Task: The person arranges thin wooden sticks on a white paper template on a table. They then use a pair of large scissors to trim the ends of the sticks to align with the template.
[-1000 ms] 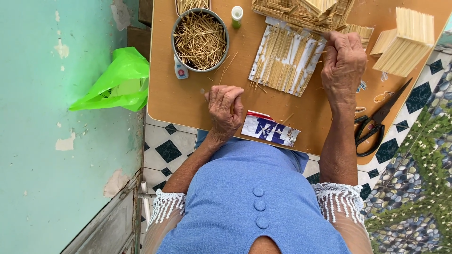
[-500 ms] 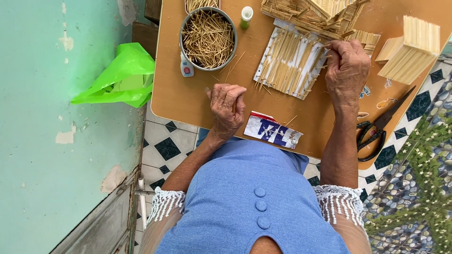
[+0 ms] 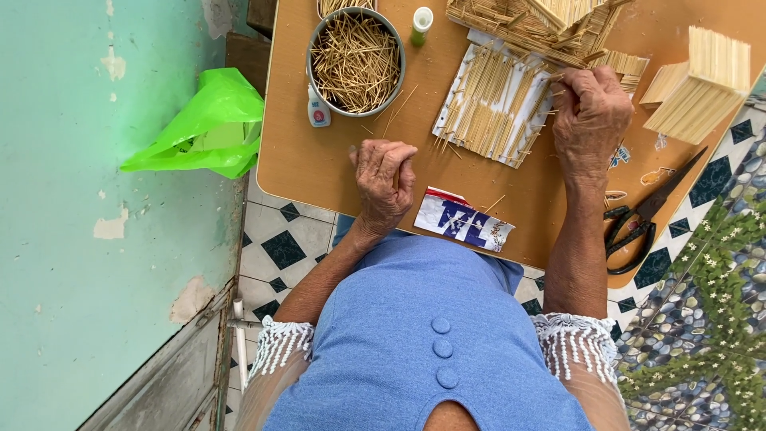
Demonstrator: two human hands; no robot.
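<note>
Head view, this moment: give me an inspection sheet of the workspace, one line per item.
Surface: tan wooden table, rounded corners, over a tiled floor.
Job's things: white sheet covered with rows of thin sticks; round metal bowl full of loose sticks; stick-built model at the far edge.
Clutter: black scissors, folded printed paper, small glue bottle, stacked stick panels.
Grippers: left hand curled closed on the table; right hand at the sheet's edge, fingers on the sticks.
Cables: nothing seen.
Surroundings: green plastic bag against a peeling teal wall.
</note>
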